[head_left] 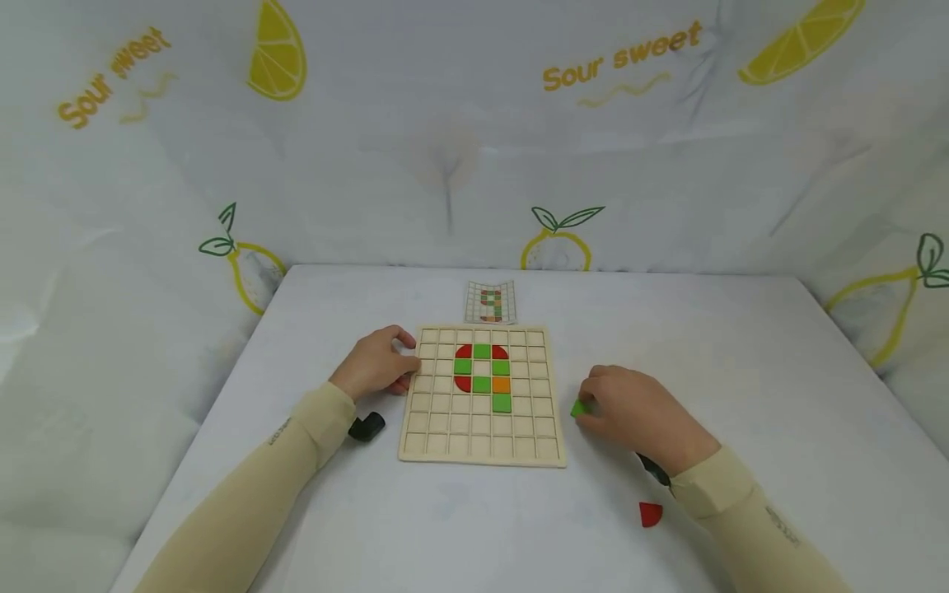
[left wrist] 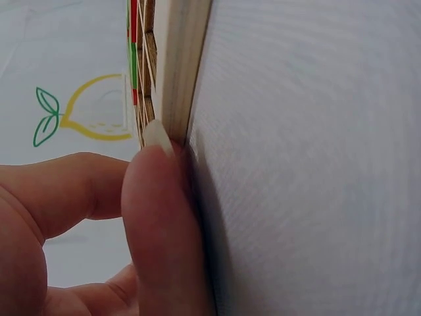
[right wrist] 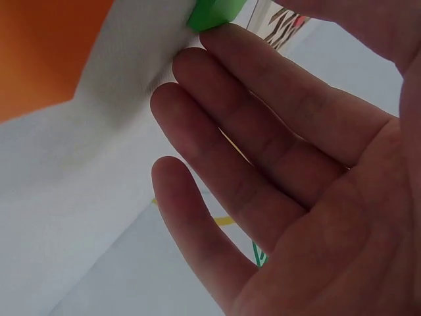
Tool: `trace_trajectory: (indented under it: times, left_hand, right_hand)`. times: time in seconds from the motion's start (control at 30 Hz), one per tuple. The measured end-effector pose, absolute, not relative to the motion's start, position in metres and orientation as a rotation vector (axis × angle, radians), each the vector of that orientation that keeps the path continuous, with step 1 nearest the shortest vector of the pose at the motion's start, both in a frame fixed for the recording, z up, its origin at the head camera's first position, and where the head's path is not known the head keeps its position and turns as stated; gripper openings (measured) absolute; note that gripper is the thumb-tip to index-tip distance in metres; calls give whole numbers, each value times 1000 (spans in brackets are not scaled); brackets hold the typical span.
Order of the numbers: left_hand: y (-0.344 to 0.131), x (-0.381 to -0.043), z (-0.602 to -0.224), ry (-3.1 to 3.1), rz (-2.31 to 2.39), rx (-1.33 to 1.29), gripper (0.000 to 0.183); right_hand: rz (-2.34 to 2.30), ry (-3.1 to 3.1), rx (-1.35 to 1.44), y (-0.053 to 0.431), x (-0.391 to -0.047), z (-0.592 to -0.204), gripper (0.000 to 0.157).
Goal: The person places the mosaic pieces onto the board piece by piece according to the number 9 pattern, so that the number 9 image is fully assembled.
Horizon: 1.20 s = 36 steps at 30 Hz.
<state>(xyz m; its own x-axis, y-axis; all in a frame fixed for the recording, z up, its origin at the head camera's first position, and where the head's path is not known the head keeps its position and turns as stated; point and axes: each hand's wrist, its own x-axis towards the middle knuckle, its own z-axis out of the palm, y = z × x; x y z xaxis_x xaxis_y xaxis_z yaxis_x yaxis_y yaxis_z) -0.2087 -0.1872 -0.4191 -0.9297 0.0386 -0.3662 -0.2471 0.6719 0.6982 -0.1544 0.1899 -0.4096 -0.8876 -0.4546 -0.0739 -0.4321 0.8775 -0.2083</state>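
Note:
A pale wooden grid board (head_left: 439, 445) lies on the table, with red, green and orange tiles set in several of its squares. My left hand (head_left: 376, 362) rests at the board's left edge; in the left wrist view a fingertip (left wrist: 154, 168) touches the board's side (left wrist: 181, 79). To the right of the board, my right hand (head_left: 633, 408) pinches a green tile (head_left: 579, 408) close to the tabletop. That green tile (right wrist: 214, 12) shows only partly at the top of the right wrist view, where the other fingers are loosely extended.
Behind the board lies a small pattern card (head_left: 490, 303) with a coloured grid. A red quarter-round tile (head_left: 651, 515) lies near my right forearm. An orange piece (right wrist: 43, 52) looms large in the right wrist view. A white cloth with lemon prints (head_left: 445, 165) hangs behind the table.

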Motion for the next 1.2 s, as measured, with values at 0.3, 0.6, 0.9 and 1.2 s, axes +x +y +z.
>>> trace_trajectory:
  times: [0.3,0.6,0.9,1.2]
  left_hand:
    - [-188,-204,-422,2548,1133,-160,36]
    - [-190,-207,-423,2552,1124,-174,35]
    - [-187,-209,-423,2547,1144,-185,35]
    - [-185,-210,-420,2549,1153,-188,35]
  right_hand:
    - [-253,2929,-672,189,-154,-415,4]
    - [-258,2931,-730,178,-161,-405,7]
    - [-179,2906,-783,150,-169,-394,10]
    - [-173,2888,-919,119,-168,-393,3]
